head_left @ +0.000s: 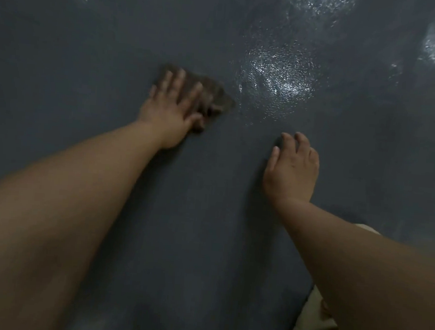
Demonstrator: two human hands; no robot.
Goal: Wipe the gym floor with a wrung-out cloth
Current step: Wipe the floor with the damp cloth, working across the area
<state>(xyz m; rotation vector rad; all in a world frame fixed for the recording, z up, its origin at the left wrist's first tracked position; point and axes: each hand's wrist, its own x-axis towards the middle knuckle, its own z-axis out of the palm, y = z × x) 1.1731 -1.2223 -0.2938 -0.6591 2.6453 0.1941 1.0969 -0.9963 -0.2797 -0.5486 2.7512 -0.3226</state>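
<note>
The left hand [171, 106] presses flat on the cloth [211, 96], fingers straight and spread – the brown, blurred cloth lies on the floor [91, 37] under those fingers and sticks out past them toward the thumb side. The right hand [292, 170] rests fingertips-down on bare floor, fingers bent and holding nothing – wet glints [278, 78] lie just beyond its fingertips.

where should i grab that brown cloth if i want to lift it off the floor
Pinch the cloth at its free right corner, coming in from the right. The left hand presses flat on its left part, fingers spread, so only the bunched right edge, raised in folds, offers something to pinch. The right hand rests nearby on the floor, well placed to reach it.
</note>
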